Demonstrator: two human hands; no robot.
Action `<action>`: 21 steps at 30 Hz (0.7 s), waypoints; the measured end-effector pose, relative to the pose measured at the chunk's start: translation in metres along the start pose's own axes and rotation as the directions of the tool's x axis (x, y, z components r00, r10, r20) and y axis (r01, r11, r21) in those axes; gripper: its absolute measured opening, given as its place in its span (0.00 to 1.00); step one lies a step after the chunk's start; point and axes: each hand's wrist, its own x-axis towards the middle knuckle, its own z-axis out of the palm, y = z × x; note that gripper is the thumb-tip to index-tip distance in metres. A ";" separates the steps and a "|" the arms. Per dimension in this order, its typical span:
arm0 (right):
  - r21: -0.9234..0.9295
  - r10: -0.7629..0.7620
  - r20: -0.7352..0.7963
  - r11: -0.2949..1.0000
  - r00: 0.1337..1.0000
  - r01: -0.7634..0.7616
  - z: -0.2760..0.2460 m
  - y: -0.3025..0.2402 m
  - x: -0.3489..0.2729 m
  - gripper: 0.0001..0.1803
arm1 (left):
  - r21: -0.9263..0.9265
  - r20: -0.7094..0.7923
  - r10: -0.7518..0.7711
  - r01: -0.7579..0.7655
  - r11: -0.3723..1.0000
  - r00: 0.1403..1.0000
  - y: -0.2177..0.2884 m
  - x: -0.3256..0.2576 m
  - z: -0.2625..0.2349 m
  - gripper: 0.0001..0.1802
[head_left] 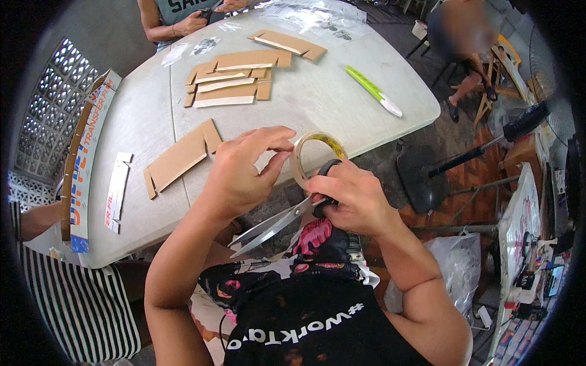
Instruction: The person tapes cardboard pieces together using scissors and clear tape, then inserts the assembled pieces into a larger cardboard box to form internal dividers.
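A roll of beige tape [300,160] with a yellow inner core stands upright between my hands, above the table's near edge. My left hand [241,174] has its thumb and fingers bent together at the roll's left rim; whether they hold a loose tape end, I cannot tell. My right hand [357,198] is closed around the black handles of a pair of scissors [274,227], right beside the roll's lower right side. The steel blades point down and left over my lap, slightly apart. A flat cut cardboard piece [180,157] with notched ends lies left of my left hand.
On the white table [305,100] lie stacked notched cardboard pieces [229,79], a green-and-white cutter [373,90], a white notched strip [119,189] and clear plastic sheets [311,15]. A long printed box [91,158] stands at the left edge. Another person's hand [190,24] is across the table. A fan base [421,177] stands right.
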 end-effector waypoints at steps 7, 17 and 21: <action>0.004 -0.061 0.011 0.998 0.998 0.061 0.001 -0.002 0.005 0.26 | 0.040 -0.028 0.077 -0.075 0.996 0.997 -0.001 -0.002 0.001 0.20; 0.004 -0.088 -0.012 0.996 0.996 0.088 0.008 -0.002 0.001 0.25 | 0.107 -0.037 0.064 -0.059 0.993 0.997 0.005 -0.010 0.007 0.17; 0.079 -0.074 -0.011 0.994 0.997 0.074 0.006 -0.002 -0.001 0.27 | -0.003 -0.055 -0.156 0.157 0.988 0.986 -0.002 -0.010 -0.001 0.15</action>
